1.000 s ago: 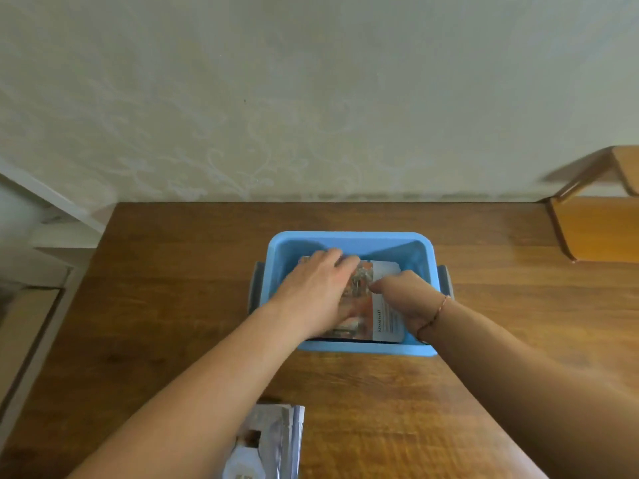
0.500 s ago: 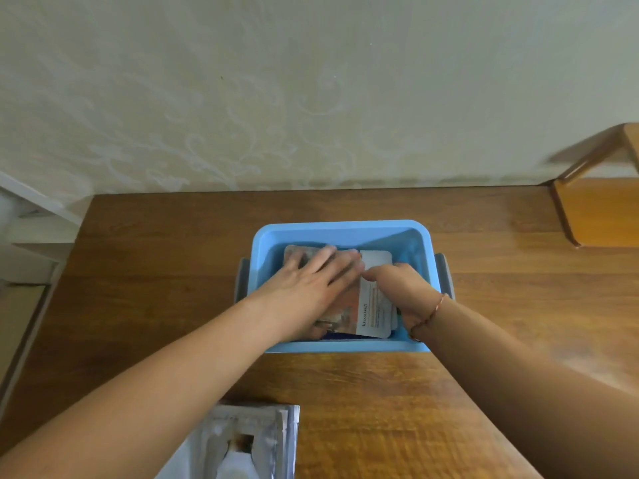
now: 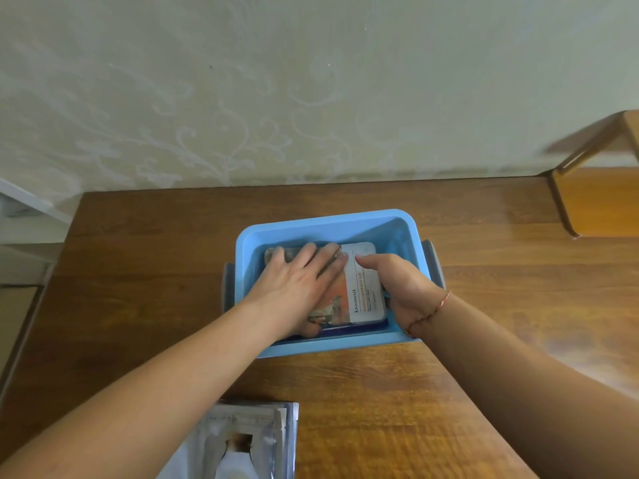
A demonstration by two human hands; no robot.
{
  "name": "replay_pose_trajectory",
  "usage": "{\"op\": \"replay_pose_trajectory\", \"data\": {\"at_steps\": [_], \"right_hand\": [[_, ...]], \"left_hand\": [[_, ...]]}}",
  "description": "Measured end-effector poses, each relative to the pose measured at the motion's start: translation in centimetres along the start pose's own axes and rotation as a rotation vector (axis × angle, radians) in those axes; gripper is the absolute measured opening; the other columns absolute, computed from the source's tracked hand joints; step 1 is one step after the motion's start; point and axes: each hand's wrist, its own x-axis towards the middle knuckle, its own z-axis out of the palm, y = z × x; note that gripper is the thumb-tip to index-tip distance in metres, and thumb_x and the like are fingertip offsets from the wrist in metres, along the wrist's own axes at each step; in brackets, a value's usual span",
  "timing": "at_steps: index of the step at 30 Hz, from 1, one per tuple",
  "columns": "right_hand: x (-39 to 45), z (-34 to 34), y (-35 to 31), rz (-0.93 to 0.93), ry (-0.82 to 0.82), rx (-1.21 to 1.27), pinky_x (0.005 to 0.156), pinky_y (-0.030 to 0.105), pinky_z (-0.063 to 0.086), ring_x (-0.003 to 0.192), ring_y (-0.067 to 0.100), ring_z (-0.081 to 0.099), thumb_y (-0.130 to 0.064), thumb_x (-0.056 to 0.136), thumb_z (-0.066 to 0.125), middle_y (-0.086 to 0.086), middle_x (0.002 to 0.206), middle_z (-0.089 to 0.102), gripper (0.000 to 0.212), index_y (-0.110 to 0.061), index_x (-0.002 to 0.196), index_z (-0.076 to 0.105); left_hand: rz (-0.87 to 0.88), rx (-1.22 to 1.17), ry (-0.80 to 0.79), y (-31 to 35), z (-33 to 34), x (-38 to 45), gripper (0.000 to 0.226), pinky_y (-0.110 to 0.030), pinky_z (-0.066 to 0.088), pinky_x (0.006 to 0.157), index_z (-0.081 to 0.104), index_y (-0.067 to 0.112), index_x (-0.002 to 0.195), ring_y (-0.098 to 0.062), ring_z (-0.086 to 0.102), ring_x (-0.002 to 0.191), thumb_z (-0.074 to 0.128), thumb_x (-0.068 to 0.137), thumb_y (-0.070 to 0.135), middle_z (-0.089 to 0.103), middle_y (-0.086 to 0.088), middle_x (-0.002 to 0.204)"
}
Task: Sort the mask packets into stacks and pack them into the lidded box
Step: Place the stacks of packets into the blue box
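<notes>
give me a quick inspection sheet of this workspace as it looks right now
surface: brown wooden table, set against a patterned wall.
job's things: blue box on the table, no lid on it; stack of mask packets lying flat inside; silver packets on the near table edge.
clutter: nothing seen.
hands: left hand flat, fingers straight, pressing on the stack; right hand at the stack's right edge, fingers hidden beside it, so its grip cannot be told.
cables: nothing seen.
surroundings: wooden furniture to the right; pale shelving to the left.
</notes>
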Motion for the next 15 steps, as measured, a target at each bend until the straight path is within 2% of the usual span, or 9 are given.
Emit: {"op": "replay_pose_trajectory", "data": {"at_steps": [4,7,9,10,11,12,13,14,15], "right_hand": [[0.1,0.8,-0.3,0.005,0.013,-0.077,0.062,0.031,0.050,0.077,0.022,0.064,-0.041,0.099,0.046,0.007,0.089,0.068,0.034,-0.014,0.108,0.064],[-0.6,1.3,-0.8,-0.020,-0.041,-0.110,0.084,0.044,0.055,0.092,0.032,0.068,-0.054,0.094,0.045,0.012,0.100,0.072,0.049,-0.014,0.114,0.064],[-1.6,0.7,-1.1,-0.044,-0.093,-0.089,0.097,0.050,0.049,0.106,0.032,0.066,-0.064,0.084,0.050,0.011,0.110,0.072,0.057,-0.020,0.116,0.065],[-2.1,0.2,-1.1,-0.060,-0.113,-0.072,0.095,0.045,0.051,0.106,0.026,0.068,-0.064,0.085,0.050,0.008,0.109,0.073,0.055,-0.022,0.116,0.065],[-2.6,-0.4,-1.2,-0.065,-0.156,-0.056,0.085,0.035,0.057,0.094,0.017,0.072,-0.059,0.091,0.046,0.004,0.098,0.076,0.047,-0.021,0.110,0.065],[-2.7,-0.9,-1.1,-0.069,-0.184,-0.039,0.065,0.024,0.058,0.075,0.008,0.073,-0.051,0.097,0.042,-0.001,0.080,0.076,0.040,-0.019,0.101,0.064],[-3.0,-1.1,-1.3,-0.065,-0.162,-0.034,0.048,0.018,0.053,0.059,0.004,0.070,-0.046,0.100,0.040,-0.004,0.064,0.071,0.036,-0.019,0.091,0.061],[-3.1,-1.1,-1.5,-0.049,-0.112,-0.032,0.041,0.018,0.047,0.054,0.004,0.066,-0.044,0.100,0.040,-0.003,0.057,0.066,0.030,-0.022,0.087,0.057],[-3.1,-1.0,-1.7,-0.032,-0.076,-0.040,0.050,0.015,0.045,0.060,0.005,0.063,-0.042,0.101,0.041,-0.002,0.062,0.063,0.024,-0.026,0.092,0.055]], "left_hand": [[0.016,-0.064,-0.026,-0.4,-0.7,-0.6,0.121,-0.046,0.032,0.108,-0.010,0.017,0.156,-0.026,0.014,0.143,0.063,0.074,0.069,-0.005,-0.004,0.163],[0.026,-0.250,-0.030,-1.6,-2.9,-1.9,0.115,-0.043,0.026,0.117,-0.002,0.019,0.157,-0.020,0.011,0.147,0.057,0.075,0.075,0.001,0.001,0.164],[0.012,-0.421,0.092,-3.0,-4.3,-3.2,0.099,-0.034,0.020,0.119,0.012,0.022,0.157,-0.013,0.015,0.146,0.047,0.080,0.074,0.015,0.004,0.162],[-0.020,-0.461,0.223,-3.7,-4.4,-3.8,0.091,-0.033,0.021,0.118,0.021,0.020,0.155,-0.013,0.020,0.144,0.046,0.083,0.070,0.024,0.003,0.159],[-0.084,-0.456,0.355,-4.3,-4.1,-4.4,0.084,-0.034,0.023,0.117,0.029,0.016,0.153,-0.016,0.025,0.142,0.049,0.086,0.064,0.031,0.000,0.156],[-0.191,-0.448,0.453,-4.6,-3.6,-4.9,0.079,-0.035,0.024,0.116,0.034,0.012,0.151,-0.020,0.029,0.140,0.054,0.088,0.056,0.036,-0.004,0.153],[-0.327,-0.486,0.488,-4.7,-2.5,-5.4,0.075,-0.035,0.024,0.115,0.034,0.010,0.150,-0.023,0.030,0.140,0.057,0.090,0.048,0.037,-0.006,0.152],[-0.464,-0.591,0.464,-4.4,-1.3,-5.9,0.073,-0.036,0.024,0.115,0.031,0.011,0.151,-0.024,0.029,0.141,0.058,0.092,0.043,0.036,-0.007,0.153],[-0.566,-0.755,0.401,-3.8,-0.2,-6.3,0.070,-0.036,0.025,0.115,0.028,0.014,0.151,-0.022,0.029,0.141,0.056,0.094,0.041,0.035,-0.005,0.153]]}}
